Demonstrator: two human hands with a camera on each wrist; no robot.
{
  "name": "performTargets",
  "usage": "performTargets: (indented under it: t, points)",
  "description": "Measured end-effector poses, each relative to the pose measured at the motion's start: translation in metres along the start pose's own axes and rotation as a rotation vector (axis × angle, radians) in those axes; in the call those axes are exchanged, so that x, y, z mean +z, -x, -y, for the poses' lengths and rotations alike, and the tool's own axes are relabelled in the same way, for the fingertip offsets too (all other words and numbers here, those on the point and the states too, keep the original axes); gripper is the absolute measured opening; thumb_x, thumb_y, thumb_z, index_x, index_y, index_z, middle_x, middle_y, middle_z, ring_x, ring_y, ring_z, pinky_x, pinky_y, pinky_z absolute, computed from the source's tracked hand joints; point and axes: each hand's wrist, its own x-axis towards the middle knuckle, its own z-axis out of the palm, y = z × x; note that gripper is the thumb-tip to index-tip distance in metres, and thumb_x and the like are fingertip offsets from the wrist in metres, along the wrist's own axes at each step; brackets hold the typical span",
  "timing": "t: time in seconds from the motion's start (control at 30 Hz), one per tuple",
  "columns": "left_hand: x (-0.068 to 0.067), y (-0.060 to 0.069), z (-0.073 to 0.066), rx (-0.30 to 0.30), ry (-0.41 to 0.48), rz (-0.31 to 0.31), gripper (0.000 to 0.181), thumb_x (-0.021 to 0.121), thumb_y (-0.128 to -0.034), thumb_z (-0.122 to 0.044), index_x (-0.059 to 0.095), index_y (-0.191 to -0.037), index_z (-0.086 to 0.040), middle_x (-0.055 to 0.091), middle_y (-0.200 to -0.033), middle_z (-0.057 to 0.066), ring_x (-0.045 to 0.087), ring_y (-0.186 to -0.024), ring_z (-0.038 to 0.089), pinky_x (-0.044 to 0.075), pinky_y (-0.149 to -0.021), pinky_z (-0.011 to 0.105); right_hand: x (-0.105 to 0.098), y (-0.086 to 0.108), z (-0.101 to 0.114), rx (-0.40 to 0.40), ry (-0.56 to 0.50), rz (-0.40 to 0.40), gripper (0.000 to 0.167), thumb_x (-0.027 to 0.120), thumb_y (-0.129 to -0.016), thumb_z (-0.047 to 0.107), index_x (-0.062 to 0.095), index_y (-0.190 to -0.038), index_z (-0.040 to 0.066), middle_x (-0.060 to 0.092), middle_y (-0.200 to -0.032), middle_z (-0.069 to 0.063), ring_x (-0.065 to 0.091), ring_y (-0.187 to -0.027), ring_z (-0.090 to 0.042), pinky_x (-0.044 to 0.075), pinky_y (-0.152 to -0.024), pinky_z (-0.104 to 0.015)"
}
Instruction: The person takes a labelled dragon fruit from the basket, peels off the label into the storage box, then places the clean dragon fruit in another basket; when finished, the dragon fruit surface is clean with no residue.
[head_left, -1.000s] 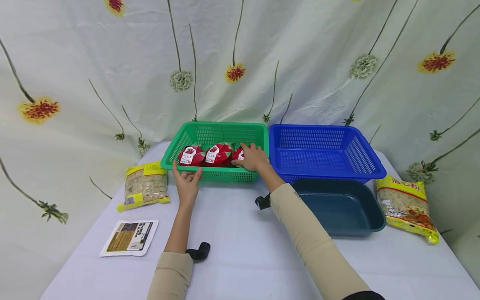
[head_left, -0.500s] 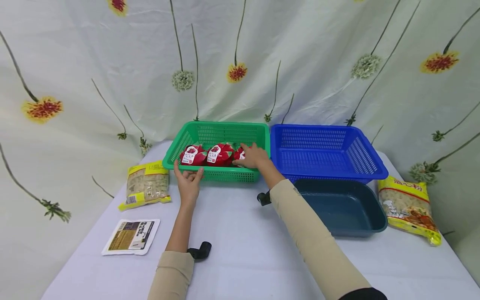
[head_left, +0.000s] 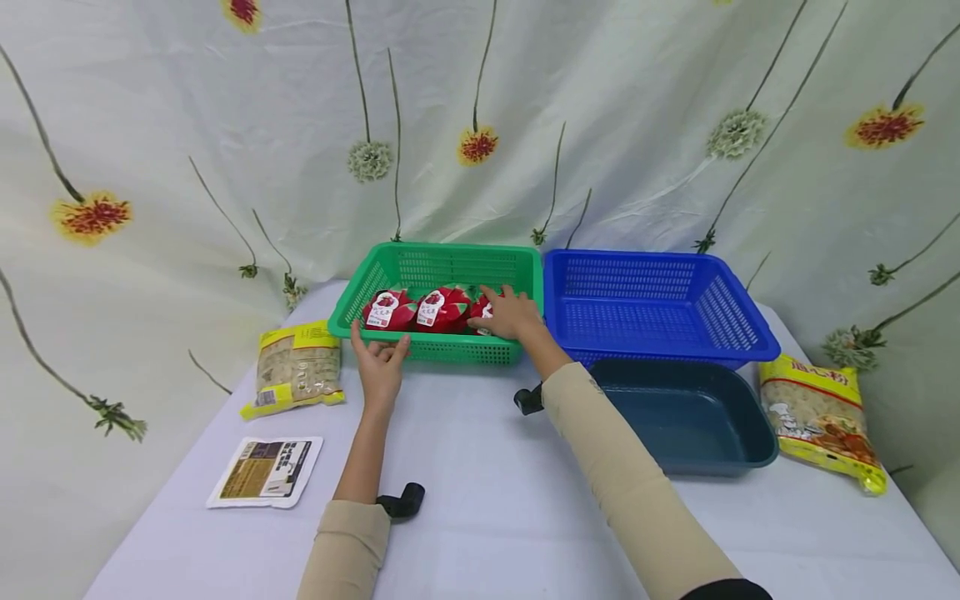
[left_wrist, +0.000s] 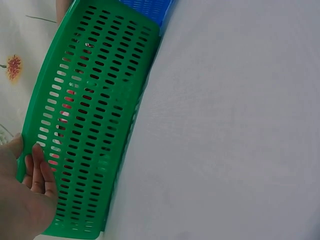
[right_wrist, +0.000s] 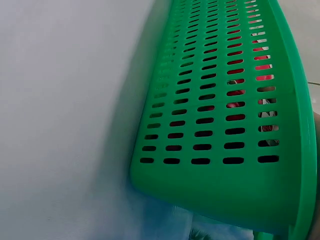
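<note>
Three red dragon fruits with green tips sit in a row in the green basket (head_left: 427, 352): a left one (head_left: 391, 309), a middle one (head_left: 444, 309) and a right one (head_left: 482, 310). White labels show on them. My left hand (head_left: 380, 371) holds the basket's front rim near its left end; in the left wrist view several fingers (left_wrist: 37, 170) lie against the slotted outer wall. Reaching over the rim, my right hand (head_left: 513, 317) has its fingers around the right dragon fruit, which it partly covers. The right wrist view shows mostly the basket's wall (right_wrist: 215, 185).
A blue basket (head_left: 630, 329) stands right of the green one, with a dark teal tub (head_left: 697, 417) in front. Yellow bags flank the baskets, one left (head_left: 297, 367) and one right (head_left: 821, 417). A flat white-edged packet (head_left: 265, 472) lies front left. Flowered cloth hangs behind.
The whole head view has shifted slightly to the right. Both hands keep nearly the same places at the green basket, and the dragon fruits stay where they were.
</note>
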Motion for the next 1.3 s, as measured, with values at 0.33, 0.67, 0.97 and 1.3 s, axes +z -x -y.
performTargets:
  t: [0.33,0.67,0.97,1.3]
  points:
    - [0.005,0.006,-0.007,-0.047,0.017,0.034,0.088,0.063,-0.0868,-0.018,-0.001,-0.148,-0.015,0.052,-0.092,0.008,0.058,-0.070,0.008,0.048,-0.068,0.016,-0.001,0.011,-0.006,0.007,-0.059,-0.045,0.075,0.044,-0.088,0.061,0.021,-0.148,0.023,0.023,-0.148,-0.013,0.035,-0.124,-0.046,0.044,-0.087,-0.052]
    - [0.015,0.006,0.004,0.007,0.008,0.021,0.089,0.065,-0.0858,-0.023,0.001,-0.148,-0.015,0.052,-0.089,0.006,0.057,-0.069,0.008,0.049,-0.068,0.016,-0.006,0.022,-0.013,0.006,-0.197,-0.204,0.073,0.049,-0.089,0.055,0.023,-0.148,0.021,0.036,-0.140,-0.014,0.049,-0.111,-0.036,0.049,-0.080,-0.043]
    - [0.012,0.004,0.004,0.006,0.000,0.027,0.091,0.065,-0.0856,-0.023,-0.001,-0.148,-0.015,0.053,-0.088,0.006,0.056,-0.068,0.008,0.047,-0.068,0.016,-0.034,0.044,-0.017,-0.044,-0.348,-0.430,0.072,0.052,-0.087,0.054,0.026,-0.147,0.024,0.037,-0.140,-0.008,0.045,-0.117,-0.027,0.046,-0.079,-0.041]
    - [0.002,0.006,-0.018,-0.031,0.015,0.015,0.087,0.063,-0.0875,-0.015,-0.001,-0.148,-0.012,0.051,-0.087,0.005,0.056,-0.070,0.009,0.047,-0.069,0.014,-0.069,0.110,-0.010,-0.290,-0.460,-0.572,0.066,0.061,-0.084,0.042,0.036,-0.143,0.026,0.036,-0.141,-0.001,0.038,-0.123,-0.025,0.050,-0.082,-0.040]
